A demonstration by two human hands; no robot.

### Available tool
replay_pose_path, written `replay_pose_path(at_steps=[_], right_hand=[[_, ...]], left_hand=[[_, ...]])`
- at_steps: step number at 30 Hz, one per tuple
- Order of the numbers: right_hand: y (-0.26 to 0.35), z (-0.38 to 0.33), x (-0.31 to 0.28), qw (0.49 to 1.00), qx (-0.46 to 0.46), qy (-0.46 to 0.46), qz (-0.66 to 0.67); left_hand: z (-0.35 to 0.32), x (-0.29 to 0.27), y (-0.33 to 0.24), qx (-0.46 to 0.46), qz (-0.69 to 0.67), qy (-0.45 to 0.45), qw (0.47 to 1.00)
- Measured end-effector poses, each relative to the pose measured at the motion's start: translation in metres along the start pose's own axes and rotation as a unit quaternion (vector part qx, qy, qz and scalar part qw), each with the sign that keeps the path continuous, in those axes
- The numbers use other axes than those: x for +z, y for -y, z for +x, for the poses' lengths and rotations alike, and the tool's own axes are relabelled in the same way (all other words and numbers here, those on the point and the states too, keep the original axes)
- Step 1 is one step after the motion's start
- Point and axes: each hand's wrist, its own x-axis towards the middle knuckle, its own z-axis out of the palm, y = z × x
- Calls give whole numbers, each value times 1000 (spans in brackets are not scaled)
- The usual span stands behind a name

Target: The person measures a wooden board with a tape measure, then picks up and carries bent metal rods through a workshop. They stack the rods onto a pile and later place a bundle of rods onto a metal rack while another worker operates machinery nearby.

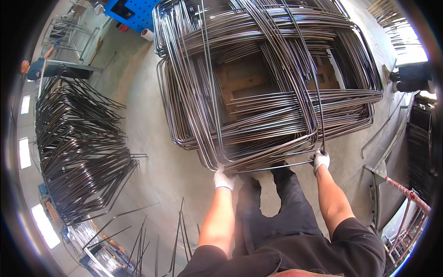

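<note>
My left hand (pixel 224 179), in a white work glove, is closed on the near left corner of a bent metal rod frame (pixel 274 166). The other near corner is in my gloved right hand (pixel 320 160), its fingers wrapped round the rod. The frame's near bar spans between my hands, and its two long sides run away over a big pile of similar bent rods (pixel 277 115). This pile is stacked crosswise in layers, with brown boards (pixel 242 81) showing through its middle. Whether the held frame rests on the pile I cannot tell.
Black bent rods (pixel 83 152) hang in a dense row on the left. Loose upright rods (pixel 182 231) stick up at lower left. A blue perforated panel (pixel 134 14) and a white roll (pixel 146 34) lie beyond. Another person's legs (pixel 413 77) show at right, above a red-and-white bar (pixel 408 194).
</note>
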Motion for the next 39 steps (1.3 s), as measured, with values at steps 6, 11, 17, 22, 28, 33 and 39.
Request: replay_pose_path(at_steps=[6, 11, 17, 22, 28, 33, 39], right_hand=[[12, 23, -10, 968, -183, -1, -174], [68, -7, -4, 911, -295, -29, -285], [98, 12, 19, 835, -383, -44, -393], [130, -29, 42, 745, -560, -83, -351], [149, -38, 82, 674, -477, -4, -564], [167, -42, 95, 724, -401, 37, -560], [156, -32, 93, 811, -381, 100, -433]], left_hand=[[39, -53, -5, 174, 124, -97, 972], [18, -6, -46, 285, 311, -162, 892], [11, 13, -67, 300, 471, -113, 822], [10, 3, -66, 322, 467, -117, 815], [3, 19, -65, 330, 458, -145, 813], [9, 6, -73, 338, 440, -169, 815], [11, 4, -93, 322, 430, -146, 830]])
